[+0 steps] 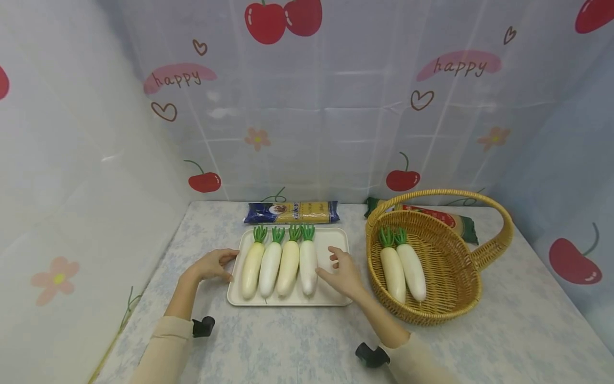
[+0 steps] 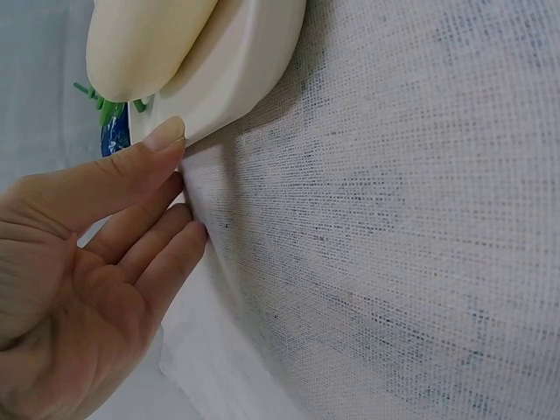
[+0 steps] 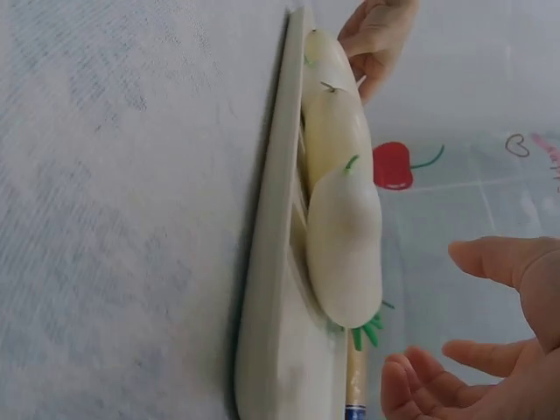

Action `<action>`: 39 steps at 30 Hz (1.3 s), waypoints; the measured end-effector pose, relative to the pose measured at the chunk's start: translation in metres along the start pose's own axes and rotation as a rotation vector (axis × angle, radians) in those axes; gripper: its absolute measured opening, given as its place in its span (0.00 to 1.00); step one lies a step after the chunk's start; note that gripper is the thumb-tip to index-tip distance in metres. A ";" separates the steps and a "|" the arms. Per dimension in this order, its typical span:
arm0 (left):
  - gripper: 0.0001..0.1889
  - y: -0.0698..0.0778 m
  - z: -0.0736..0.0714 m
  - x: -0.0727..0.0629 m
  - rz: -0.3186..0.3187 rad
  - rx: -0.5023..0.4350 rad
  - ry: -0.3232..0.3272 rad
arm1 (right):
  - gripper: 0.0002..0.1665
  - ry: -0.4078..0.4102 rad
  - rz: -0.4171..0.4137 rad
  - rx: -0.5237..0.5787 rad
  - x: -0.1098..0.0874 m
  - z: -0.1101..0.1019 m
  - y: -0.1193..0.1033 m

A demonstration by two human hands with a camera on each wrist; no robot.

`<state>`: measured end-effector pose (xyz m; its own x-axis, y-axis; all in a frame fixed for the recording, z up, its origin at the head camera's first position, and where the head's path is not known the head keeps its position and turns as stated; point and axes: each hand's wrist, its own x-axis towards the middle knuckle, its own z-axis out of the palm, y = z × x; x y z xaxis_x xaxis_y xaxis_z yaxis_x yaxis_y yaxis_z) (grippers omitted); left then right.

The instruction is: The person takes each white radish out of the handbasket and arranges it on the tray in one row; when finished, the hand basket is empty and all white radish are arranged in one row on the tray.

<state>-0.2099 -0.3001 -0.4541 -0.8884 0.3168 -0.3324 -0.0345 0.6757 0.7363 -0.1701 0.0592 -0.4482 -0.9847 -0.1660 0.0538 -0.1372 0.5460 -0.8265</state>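
Note:
Several white radishes with green tops lie side by side on a white tray (image 1: pixel 288 305), filling its left and middle part. My left hand (image 1: pixel 213 265) is at the tray's left edge. In the left wrist view its thumb (image 2: pixel 164 136) touches the rim near a corner, with the other fingers loosely bent below. Over the tray's right part hovers my right hand (image 1: pixel 344 274), thumb and fingers spread with nothing between them. Its thumb points toward the rightmost radish (image 1: pixel 308 266), and the right wrist view shows a gap between them.
Right of the tray stands a wicker basket (image 1: pixel 451 266) with a tall handle; two radishes (image 1: pixel 411 272) lie in its left side. A blue and yellow pasta pack (image 1: pixel 307 212) lies behind the tray. Another pack (image 1: pixel 469 229), green and red, is partly hidden behind the basket. Printed curtains enclose the table.

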 end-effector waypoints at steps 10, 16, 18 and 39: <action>0.43 0.001 0.000 0.001 -0.016 0.009 0.009 | 0.32 -0.180 -0.167 0.051 -0.022 -0.063 -0.004; 0.43 0.001 0.001 0.002 -0.008 0.017 0.007 | 0.30 -0.270 -0.231 0.122 -0.025 -0.106 0.001; 0.43 0.001 0.001 0.002 -0.007 0.018 0.005 | 0.29 -0.279 -0.271 0.118 -0.023 -0.121 0.004; 0.43 -0.001 0.000 0.002 -0.005 0.026 -0.002 | 0.37 -0.302 -0.058 -0.221 0.017 -0.213 0.057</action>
<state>-0.2119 -0.2999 -0.4551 -0.8872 0.3147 -0.3374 -0.0270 0.6946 0.7189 -0.2177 0.2624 -0.3754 -0.9030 -0.4183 -0.0982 -0.2441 0.6875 -0.6840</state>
